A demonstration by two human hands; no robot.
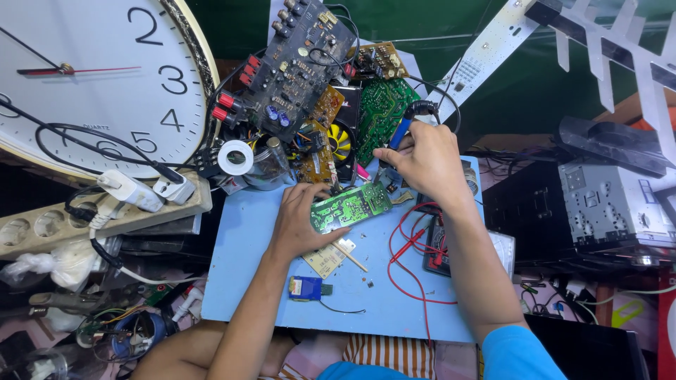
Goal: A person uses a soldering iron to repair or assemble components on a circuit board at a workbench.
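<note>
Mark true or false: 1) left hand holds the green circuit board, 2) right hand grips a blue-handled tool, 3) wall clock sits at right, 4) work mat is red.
1) True: the left hand holds the green circuit board.
2) True: the right hand grips a blue-handled tool.
3) False: the wall clock is at the left.
4) False: the work mat is light blue; only the probe leads on it are red.

1. This is looking like a small repair workshop for electric things.
2. Green and black circuit boards (331, 91) are piling up behind a blue work mat (253, 281).
3. A big wall clock (91, 77), a power strip (98, 214) and red test wires (412, 253) are lying around.
</note>
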